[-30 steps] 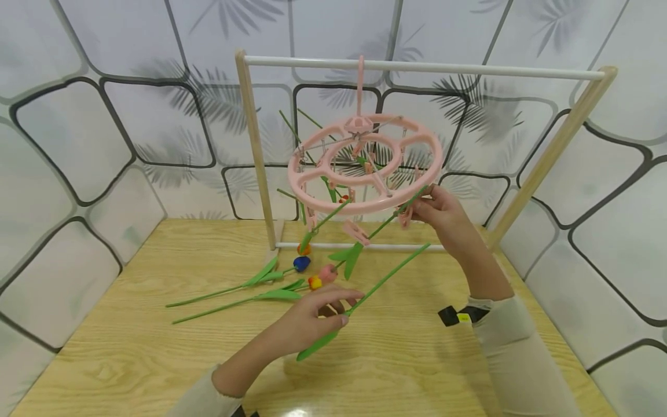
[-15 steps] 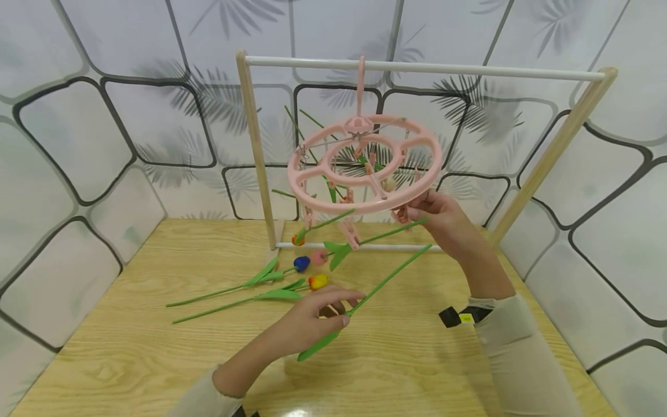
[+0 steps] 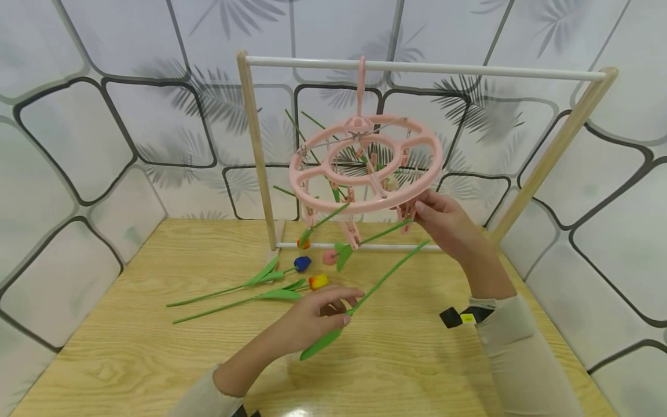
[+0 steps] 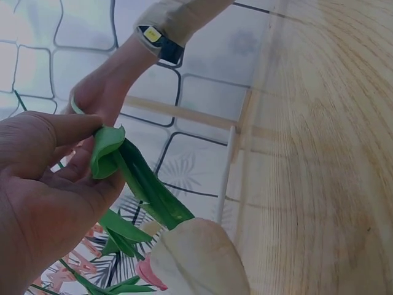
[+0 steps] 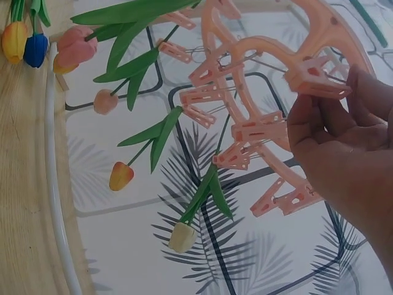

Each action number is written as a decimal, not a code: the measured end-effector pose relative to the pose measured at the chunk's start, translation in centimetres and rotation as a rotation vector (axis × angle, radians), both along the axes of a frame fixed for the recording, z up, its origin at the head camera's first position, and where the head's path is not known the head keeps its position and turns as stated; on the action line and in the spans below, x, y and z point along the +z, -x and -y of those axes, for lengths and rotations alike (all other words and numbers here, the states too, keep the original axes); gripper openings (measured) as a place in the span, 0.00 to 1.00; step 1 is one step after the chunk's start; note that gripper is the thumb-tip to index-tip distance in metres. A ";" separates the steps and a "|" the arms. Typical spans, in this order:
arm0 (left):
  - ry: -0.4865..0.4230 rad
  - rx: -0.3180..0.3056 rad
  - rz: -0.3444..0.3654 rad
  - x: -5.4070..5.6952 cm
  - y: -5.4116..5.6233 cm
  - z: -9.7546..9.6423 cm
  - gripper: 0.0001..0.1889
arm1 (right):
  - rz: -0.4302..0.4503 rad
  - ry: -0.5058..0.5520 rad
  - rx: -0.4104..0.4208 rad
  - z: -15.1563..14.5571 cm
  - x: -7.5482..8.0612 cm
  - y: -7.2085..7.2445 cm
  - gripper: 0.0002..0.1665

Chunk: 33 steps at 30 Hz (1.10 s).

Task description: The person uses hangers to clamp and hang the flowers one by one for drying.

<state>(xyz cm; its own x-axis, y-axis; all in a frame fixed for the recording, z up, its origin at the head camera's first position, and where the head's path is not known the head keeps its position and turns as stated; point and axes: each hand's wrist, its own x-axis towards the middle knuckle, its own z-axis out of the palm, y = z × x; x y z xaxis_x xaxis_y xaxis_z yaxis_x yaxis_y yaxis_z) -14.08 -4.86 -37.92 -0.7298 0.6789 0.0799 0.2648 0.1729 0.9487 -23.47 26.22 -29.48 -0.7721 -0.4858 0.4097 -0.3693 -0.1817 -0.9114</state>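
Note:
My left hand pinches a cream tulip by its green stem, low over the table. A pink round clip hanger hangs above, with several artificial tulips clipped to it. One is a pink tulip on a front clip, bloom tipped down to the left. My right hand pinches a pink clothespin at the ring's right front; nothing shows between that clothespin's jaws. In the right wrist view, a white tulip and a yellow-orange tulip hang from other clips.
A blue tulip and a yellow-red tulip lie on the wooden table, left of centre. The hanger hooks over the white top bar of a wood-sided rack. A lower white bar runs near the table's back.
My right hand has come away from the pink tulip's stem and down to the clothespin at the ring's edge. The pink tulip's clip has swung more upright. My left hand has hardly moved.

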 end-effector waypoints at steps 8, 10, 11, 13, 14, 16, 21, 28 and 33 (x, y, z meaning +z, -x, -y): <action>0.004 0.002 -0.008 0.1 0.0 0.0 0.22 | -0.021 0.102 0.160 -0.3 -0.3 0.4 0.15; 0.000 0.002 -0.006 0.1 0.0 0.0 0.22 | -0.034 0.088 0.162 -0.3 -0.4 0.5 0.15; -0.001 0.004 -0.003 0.0 0.0 0.0 0.22 | -0.039 0.076 0.156 -0.2 -0.4 0.5 0.15; -0.004 0.005 -0.001 0.0 0.1 0.0 0.21 | -0.054 0.045 0.129 -0.2 -0.4 0.5 0.15; -0.004 0.007 -0.002 0.0 0.1 0.0 0.21 | -0.059 0.027 0.110 -0.1 -0.4 0.5 0.14; -0.005 0.010 -0.004 -0.1 0.1 0.0 0.21 | -0.058 0.007 0.074 -0.1 -0.4 0.5 0.14; 0.002 0.011 -0.029 -0.1 0.3 -0.1 0.21 | -0.034 -0.047 -0.038 -0.2 -0.1 0.0 0.14; 0.047 0.011 -0.032 -0.1 1.2 -0.8 0.20 | -0.051 -0.167 -0.147 -0.3 0.8 -0.6 0.12; 0.076 -0.014 -0.042 0.1 2.2 -1.5 0.21 | -0.053 -0.265 -0.193 -0.1 1.9 -1.2 0.11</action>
